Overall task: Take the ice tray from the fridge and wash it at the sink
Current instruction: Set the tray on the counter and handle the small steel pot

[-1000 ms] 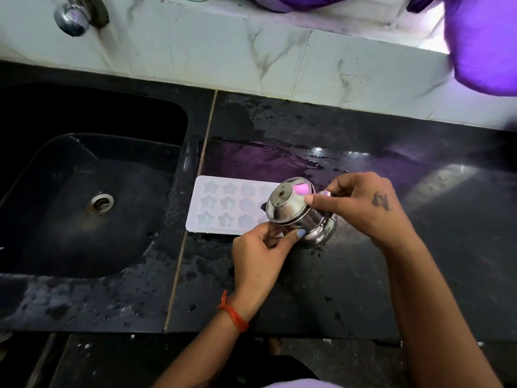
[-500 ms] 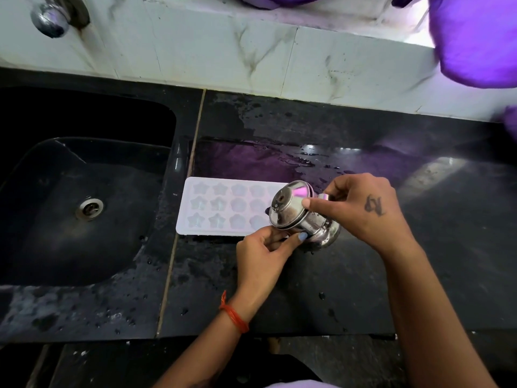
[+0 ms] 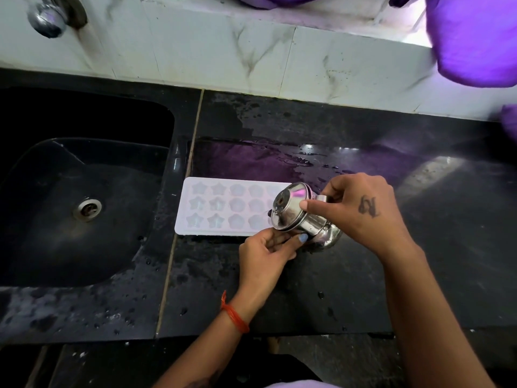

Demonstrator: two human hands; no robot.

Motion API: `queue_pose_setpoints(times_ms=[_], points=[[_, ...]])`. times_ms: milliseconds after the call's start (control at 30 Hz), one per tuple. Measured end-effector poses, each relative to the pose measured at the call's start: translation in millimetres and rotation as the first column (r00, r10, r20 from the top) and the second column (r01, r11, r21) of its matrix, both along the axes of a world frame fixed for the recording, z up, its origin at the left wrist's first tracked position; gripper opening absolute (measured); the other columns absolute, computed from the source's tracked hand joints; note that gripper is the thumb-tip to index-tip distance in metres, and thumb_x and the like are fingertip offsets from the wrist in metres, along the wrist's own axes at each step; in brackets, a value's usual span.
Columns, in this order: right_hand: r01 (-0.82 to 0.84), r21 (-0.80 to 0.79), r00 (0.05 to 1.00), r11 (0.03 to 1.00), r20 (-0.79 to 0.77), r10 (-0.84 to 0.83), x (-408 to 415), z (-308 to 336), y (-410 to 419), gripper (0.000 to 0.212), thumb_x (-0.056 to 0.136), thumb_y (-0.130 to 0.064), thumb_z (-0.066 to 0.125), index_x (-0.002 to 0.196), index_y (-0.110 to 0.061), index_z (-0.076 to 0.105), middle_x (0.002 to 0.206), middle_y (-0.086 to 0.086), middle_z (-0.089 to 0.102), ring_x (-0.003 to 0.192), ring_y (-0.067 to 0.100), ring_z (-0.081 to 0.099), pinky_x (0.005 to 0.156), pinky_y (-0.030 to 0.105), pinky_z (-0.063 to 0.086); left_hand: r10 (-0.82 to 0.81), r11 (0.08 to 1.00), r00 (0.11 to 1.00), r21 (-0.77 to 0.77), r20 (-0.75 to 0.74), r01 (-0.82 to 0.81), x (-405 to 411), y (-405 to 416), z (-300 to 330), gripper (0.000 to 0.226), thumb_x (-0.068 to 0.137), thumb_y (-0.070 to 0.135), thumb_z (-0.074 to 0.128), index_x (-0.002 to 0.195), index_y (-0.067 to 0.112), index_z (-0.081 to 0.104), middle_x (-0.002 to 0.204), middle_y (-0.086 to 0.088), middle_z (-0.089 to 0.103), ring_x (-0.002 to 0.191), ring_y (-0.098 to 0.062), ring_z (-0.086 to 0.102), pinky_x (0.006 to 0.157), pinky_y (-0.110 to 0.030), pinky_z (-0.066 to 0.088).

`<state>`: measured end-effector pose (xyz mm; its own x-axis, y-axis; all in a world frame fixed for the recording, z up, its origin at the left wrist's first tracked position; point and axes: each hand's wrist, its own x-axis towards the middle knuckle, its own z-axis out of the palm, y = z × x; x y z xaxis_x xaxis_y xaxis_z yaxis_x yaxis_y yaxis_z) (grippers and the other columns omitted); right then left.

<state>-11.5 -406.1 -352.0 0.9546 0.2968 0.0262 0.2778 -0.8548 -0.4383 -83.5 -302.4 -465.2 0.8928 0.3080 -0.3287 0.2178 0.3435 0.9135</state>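
A white ice tray (image 3: 221,205) with star and flower shaped cells lies flat on the wet black counter, just right of the sink (image 3: 84,208). Over its right end I hold a small steel pot (image 3: 302,217) with a lid, tilted toward the tray. My right hand (image 3: 361,208) grips the pot from the right, one finger pressing on the lid's edge. My left hand (image 3: 268,253) pinches the pot's lower rim from below. The tray's right end is hidden behind the pot.
A chrome tap (image 3: 47,18) sticks out of the white marble wall above the black sink. The counter (image 3: 363,275) is wet with puddles and drops. Purple cloth (image 3: 475,37) hangs at the upper right.
The view has shifted slightly. Both hands keep the same grip on the steel pot, which stays tilted over the tray's right end.
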Motion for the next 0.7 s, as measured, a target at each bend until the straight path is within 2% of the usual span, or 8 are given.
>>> queue_pose_setpoints(times_ms=[67,167,333,500,600,700], points=[[0.01,0.005,1.0,1.0,-0.002,-0.01,2,-1,-2,0.038,0.071,-0.05,0.075,0.063,-0.014,0.064,0.05,-0.004,0.061,0.048,-0.001,0.057,0.046,0.01,0.035,0.007,1.0,1.0,0.03,0.005,-0.007,0,-1,1,0.018,0.074,0.011,0.078,0.091,0.009,0.073,0.085,-0.004,0.076,0.081,-0.011,0.071,0.072,-0.029,0.058],[0.023,0.048,0.999,0.999,-0.043,-0.021,5,-3,-9,0.038,0.068,-0.051,0.076,0.063,-0.015,0.066,0.056,-0.002,0.064,0.06,0.009,0.061,0.054,0.022,0.04,0.019,0.991,1.0,0.133,0.02,-0.022,-1,-2,2,0.017,0.072,0.017,0.08,0.087,0.014,0.074,0.082,0.001,0.076,0.079,-0.008,0.072,0.078,-0.036,0.058],[0.072,0.162,0.991,0.984,-0.123,-0.052,10,-7,-22,0.039,0.062,-0.055,0.076,0.062,-0.016,0.068,0.059,0.003,0.068,0.065,0.02,0.065,0.066,0.037,0.051,0.024,0.958,0.998,0.286,0.055,-0.038,1,-6,4,0.016,0.07,0.025,0.081,0.084,0.021,0.075,0.079,0.009,0.075,0.076,-0.002,0.071,0.077,-0.04,0.058],[0.114,0.203,0.986,0.972,-0.14,-0.087,9,-7,-30,0.038,0.062,-0.054,0.076,0.064,-0.016,0.07,0.062,0.002,0.069,0.067,0.019,0.066,0.068,0.038,0.053,0.004,0.957,0.998,0.29,0.058,-0.021,4,-10,4,0.016,0.069,0.027,0.082,0.083,0.023,0.075,0.08,0.008,0.075,0.077,-0.004,0.071,0.077,-0.042,0.058],[0.112,0.181,0.988,0.977,-0.127,-0.089,7,-6,-32,0.036,0.064,-0.052,0.076,0.063,-0.016,0.069,0.059,0.0,0.067,0.063,0.016,0.064,0.063,0.032,0.05,-0.015,0.975,0.999,0.222,0.045,0.005,5,-13,4,0.014,0.069,0.023,0.082,0.081,0.025,0.074,0.081,0.005,0.076,0.078,-0.006,0.071,0.079,-0.043,0.058],[0.1,0.136,0.992,0.986,-0.094,-0.088,5,-4,-31,0.035,0.066,-0.051,0.076,0.063,-0.017,0.068,0.057,-0.002,0.066,0.061,0.013,0.062,0.059,0.028,0.045,-0.033,0.989,0.999,0.146,0.028,0.029,5,-17,4,0.016,0.07,0.018,0.081,0.085,0.019,0.075,0.082,0.002,0.076,0.08,-0.009,0.072,0.081,-0.04,0.058]])
